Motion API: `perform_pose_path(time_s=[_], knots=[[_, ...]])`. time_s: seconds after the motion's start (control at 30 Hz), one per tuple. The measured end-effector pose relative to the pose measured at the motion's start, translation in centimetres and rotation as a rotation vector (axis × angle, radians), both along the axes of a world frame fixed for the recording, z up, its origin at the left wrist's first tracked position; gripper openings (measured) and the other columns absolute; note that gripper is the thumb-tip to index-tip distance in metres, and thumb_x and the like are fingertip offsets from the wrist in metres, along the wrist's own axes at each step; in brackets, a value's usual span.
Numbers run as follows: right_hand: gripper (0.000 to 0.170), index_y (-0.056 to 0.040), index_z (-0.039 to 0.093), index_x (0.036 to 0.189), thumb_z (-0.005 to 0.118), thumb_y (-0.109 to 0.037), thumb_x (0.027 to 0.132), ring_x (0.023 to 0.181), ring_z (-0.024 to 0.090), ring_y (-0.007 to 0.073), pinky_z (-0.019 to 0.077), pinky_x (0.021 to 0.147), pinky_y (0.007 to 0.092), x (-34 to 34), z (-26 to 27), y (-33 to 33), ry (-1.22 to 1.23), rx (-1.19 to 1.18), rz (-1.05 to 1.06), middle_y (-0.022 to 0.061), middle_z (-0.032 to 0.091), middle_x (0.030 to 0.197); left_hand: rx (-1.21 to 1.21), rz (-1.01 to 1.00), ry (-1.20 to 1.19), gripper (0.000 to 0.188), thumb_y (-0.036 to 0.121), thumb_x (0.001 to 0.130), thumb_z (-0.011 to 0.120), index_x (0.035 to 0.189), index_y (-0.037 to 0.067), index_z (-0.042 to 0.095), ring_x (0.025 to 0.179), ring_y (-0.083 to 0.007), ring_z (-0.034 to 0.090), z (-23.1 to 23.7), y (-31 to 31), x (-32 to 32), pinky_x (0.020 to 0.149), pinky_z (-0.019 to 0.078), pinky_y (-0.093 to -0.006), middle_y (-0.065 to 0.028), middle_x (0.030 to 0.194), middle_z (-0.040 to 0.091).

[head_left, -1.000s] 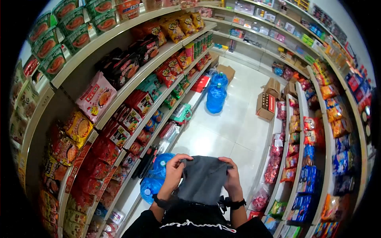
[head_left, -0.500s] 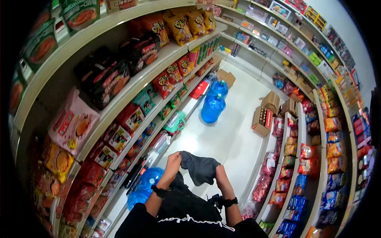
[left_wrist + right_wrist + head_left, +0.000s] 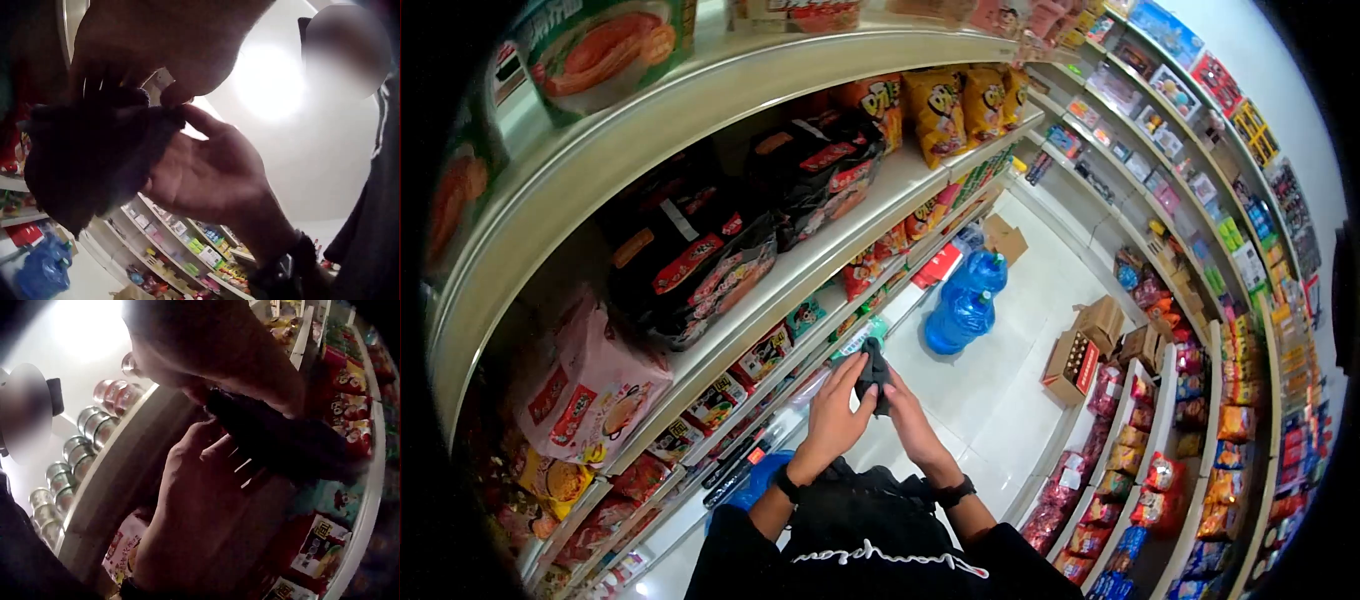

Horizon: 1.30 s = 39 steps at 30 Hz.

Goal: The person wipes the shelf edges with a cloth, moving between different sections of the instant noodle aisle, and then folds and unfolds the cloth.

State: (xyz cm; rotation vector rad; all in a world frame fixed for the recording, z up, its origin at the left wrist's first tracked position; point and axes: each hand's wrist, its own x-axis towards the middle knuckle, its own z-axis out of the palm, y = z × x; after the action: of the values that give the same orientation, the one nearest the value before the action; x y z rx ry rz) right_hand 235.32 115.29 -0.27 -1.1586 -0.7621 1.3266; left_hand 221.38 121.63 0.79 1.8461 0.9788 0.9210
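Observation:
Both hands hold a dark grey cloth (image 3: 872, 376), bunched into a narrow bundle in front of the chest. My left hand (image 3: 837, 412) grips its left side, thumb on the near face and fingers lying along it. From the other side my right hand (image 3: 913, 422) pinches the cloth. Seen in the left wrist view, the cloth (image 3: 87, 156) looks nearly black and hangs in a loose fold past the right hand's (image 3: 203, 172) fingers. In the right wrist view, the left hand's (image 3: 200, 494) fingers lie against it.
Shelves with black noodle packs (image 3: 700, 260), a pink noodle pack (image 3: 590, 385) and yellow snack bags (image 3: 937, 115) rise close on the left. Blue water bottles (image 3: 958, 320) and an open carton (image 3: 1070, 365) stand on the floor ahead. Shelves of packaged snacks (image 3: 1235, 425) line the right.
The cloth was spread between the two hands, then sagged as it turned, and is now gathered into a small bundle. The hands have come together. The view has shifted closer to the left shelves.

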Motion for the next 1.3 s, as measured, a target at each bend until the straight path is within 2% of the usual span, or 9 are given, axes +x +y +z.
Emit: perform_pose_path(time_s=[0.1,0.2,0.4,0.5,0.6,0.63,0.77,1.13,1.3], knots=[[0.07,-0.0019,0.017,0.162,0.052,-0.022,0.104,0.152,0.023,0.0243,0.0172,0.123,0.0354,-1.7,3.4,1.4,-0.131,0.048,0.182,0.0142,0.024,0.165,0.086,0.051,0.023,0.06,0.017,0.092,0.068,0.146,0.001,0.048,0.133,-0.0404,0.051,-0.8,0.1,-0.8,0.106,0.0459,-0.0438,-0.0221,0.147,0.051],[0.071,-0.0044,0.012,0.163,0.049,-0.025,0.106,0.155,0.014,0.0226,0.0143,0.124,0.0367,-2.1,3.1,2.4,-0.22,0.122,0.313,0.0123,0.013,0.169,0.149,0.118,-0.001,0.059,0.01,0.09,0.066,0.146,0.001,0.048,0.131,-0.0417,0.053,-1.5,0.4,-1.9,0.106,0.0463,-0.0444,-0.0233,0.145,0.052],[0.064,-0.005,0.024,0.16,0.052,-0.021,0.105,0.144,0.041,0.0265,0.0328,0.117,0.0397,-1.7,1.1,3.3,-0.23,0.126,0.361,0.0161,0.034,0.16,0.102,0.239,-0.028,0.043,0.002,0.09,0.059,0.134,0.004,0.06,0.113,-0.0392,0.065,-2.2,1.7,-4.1,0.094,0.0533,-0.0417,-0.023,0.132,0.062],[0.059,-0.0062,0.033,0.157,0.055,-0.016,0.103,0.121,0.06,0.0239,0.0464,0.104,0.037,-1.6,1.3,4.0,-0.227,0.171,0.264,0.0158,0.056,0.141,-0.024,0.249,-0.119,0.039,0.0,0.09,0.058,0.129,0.005,0.063,0.101,-0.0321,0.071,-1.8,2.0,-5.5,0.08,0.0553,-0.0367,-0.0206,0.115,0.07],[0.06,-0.0079,0.034,0.156,0.058,-0.013,0.102,0.1,0.065,0.0182,0.0507,0.092,0.0325,-1.9,1.4,4.6,-0.191,0.116,0.272,0.0106,0.066,0.116,-0.118,0.205,-0.163,0.029,0.006,0.095,0.061,0.123,0.002,0.066,0.095,-0.0253,0.072,-1.6,2.1,-7.2,0.082,0.0538,-0.0331,-0.0176,0.103,0.073],[0.052,-0.0054,0.046,0.149,0.062,-0.013,0.1,0.086,0.061,0.0128,0.0501,0.081,0.028,-2.5,1.0,4.8,-0.174,0.121,0.225,0.0055,0.065,0.1,-0.107,0.184,-0.177,0.027,0.008,0.096,0.062,0.121,0.001,0.066,0.094,-0.0244,0.072,-1.8,2.0,-7.7,0.083,0.0534,-0.0329,-0.0173,0.103,0.073],[0.026,-0.0006,0.068,0.119,0.069,-0.013,0.097,0.078,0.055,0.0094,0.0468,0.072,0.0252,-3.9,0.9,5.6,-0.429,0.085,0.254,0.0029,0.062,0.091,-0.186,0.223,-0.216,0.026,0.014,0.099,0.064,0.118,-0.003,0.066,0.096,-0.0197,0.069,-2.5,1.5,-9.2,0.089,0.0515,-0.0323,-0.0146,0.103,0.073],[0.016,-0.0011,0.073,0.107,0.068,-0.003,0.091,0.074,0.059,0.0134,0.0483,0.07,0.0267,-6.9,1.4,5.4,-0.694,0.313,-0.01,0.0069,0.061,0.086,-0.046,0.148,-0.295,0.049,-0.002,0.089,0.057,0.137,0.003,0.047,0.124,-0.0276,0.059,-2.3,0.8,-11.2,0.106,0.0444,-0.0398,-0.0153,0.134,0.06],[0.016,-0.0004,0.073,0.105,0.068,0.0,0.09,0.073,0.059,0.016,0.0477,0.068,0.0282,-6.5,1.6,3.9,-0.733,0.345,-0.076,0.0092,0.063,0.086,0.034,0.163,-0.147,0.046,0.004,0.077,0.079,0.113,0.004,0.051,0.12,-0.0341,0.06,-2.3,0.8,-9.6,0.103,0.0457,-0.0422,-0.0159,0.131,0.061]])
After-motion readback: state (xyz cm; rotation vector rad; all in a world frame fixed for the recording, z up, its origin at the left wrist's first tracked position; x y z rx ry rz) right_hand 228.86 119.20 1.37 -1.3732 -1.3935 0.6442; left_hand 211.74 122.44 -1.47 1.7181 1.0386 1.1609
